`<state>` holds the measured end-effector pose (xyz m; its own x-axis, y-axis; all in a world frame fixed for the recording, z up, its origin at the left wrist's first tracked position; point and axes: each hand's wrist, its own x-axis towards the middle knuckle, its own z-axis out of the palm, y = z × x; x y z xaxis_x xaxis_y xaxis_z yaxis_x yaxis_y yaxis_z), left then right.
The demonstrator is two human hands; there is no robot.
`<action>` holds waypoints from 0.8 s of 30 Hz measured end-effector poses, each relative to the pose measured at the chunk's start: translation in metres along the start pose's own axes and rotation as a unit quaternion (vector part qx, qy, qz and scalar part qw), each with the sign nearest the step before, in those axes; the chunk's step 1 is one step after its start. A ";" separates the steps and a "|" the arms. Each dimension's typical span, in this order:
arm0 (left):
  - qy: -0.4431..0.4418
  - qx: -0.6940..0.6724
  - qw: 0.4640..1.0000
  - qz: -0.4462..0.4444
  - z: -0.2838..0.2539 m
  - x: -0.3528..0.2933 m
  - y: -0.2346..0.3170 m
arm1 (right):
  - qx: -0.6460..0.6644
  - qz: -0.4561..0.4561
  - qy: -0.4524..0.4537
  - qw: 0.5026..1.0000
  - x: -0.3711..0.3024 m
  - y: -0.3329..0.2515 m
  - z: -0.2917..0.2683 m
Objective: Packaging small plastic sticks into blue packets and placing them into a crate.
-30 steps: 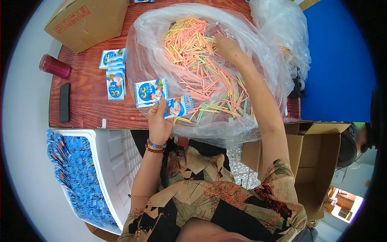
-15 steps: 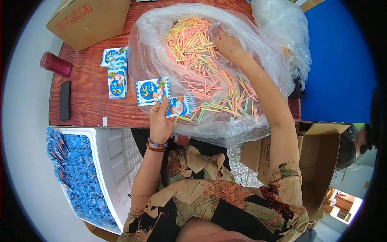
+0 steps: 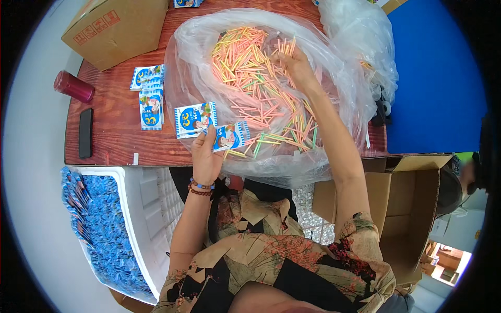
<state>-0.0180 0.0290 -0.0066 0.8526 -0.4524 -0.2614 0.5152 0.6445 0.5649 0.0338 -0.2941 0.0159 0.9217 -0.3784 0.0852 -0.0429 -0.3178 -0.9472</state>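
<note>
My left hand (image 3: pixel 206 151) pinches a small blue-and-white packet (image 3: pixel 229 136) between thumb and fingers at the near left edge of the plastic bag. A second packet (image 3: pixel 192 119) of the same kind overlaps it on the left; I cannot tell whether my fingers hold that one too. My right hand (image 3: pixel 298 70) is closed on a small bunch of thin sticks (image 3: pixel 284 47), pink and yellow, raised above the heap. Below it, a heap of pink, yellow and green sticks (image 3: pixel 240 55) lies spread in the wide clear plastic bag (image 3: pixel 195 57).
More packets (image 3: pixel 151 110) lie overlapping at left, near a dark red cup (image 3: pixel 74 86) and black phone (image 3: pixel 85 133). A cardboard box (image 3: pixel 117 34) stands far left. A white foam box (image 3: pixel 122 193) at lower left holds many blue packets; an open carton (image 3: pixel 412 203) sits at lower right.
My right hand has lifted off the heap, with a bunch of sticks now showing above its fingers. My left hand and the packets have stayed nearly in place.
</note>
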 end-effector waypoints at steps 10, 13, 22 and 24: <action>-0.004 0.003 1.000 -0.002 -0.010 0.003 -0.001 | 0.184 0.007 -0.012 0.983 -0.050 0.007 0.063; -0.001 -0.002 1.000 0.004 -0.010 0.001 0.001 | 0.115 -0.028 0.004 0.993 -0.057 -0.005 0.070; -0.005 0.008 1.000 -0.001 -0.005 0.002 0.001 | -0.227 -0.288 0.069 0.928 -0.053 0.014 0.061; -0.001 0.005 1.000 0.007 -0.013 0.001 0.001 | 0.009 -0.061 0.010 0.998 -0.062 -0.005 0.065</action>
<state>-0.0160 0.0368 -0.0162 0.8595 -0.4446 -0.2522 0.5025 0.6447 0.5761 0.0021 -0.2127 -0.0047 0.9118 -0.3547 0.2068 0.0770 -0.3471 -0.9347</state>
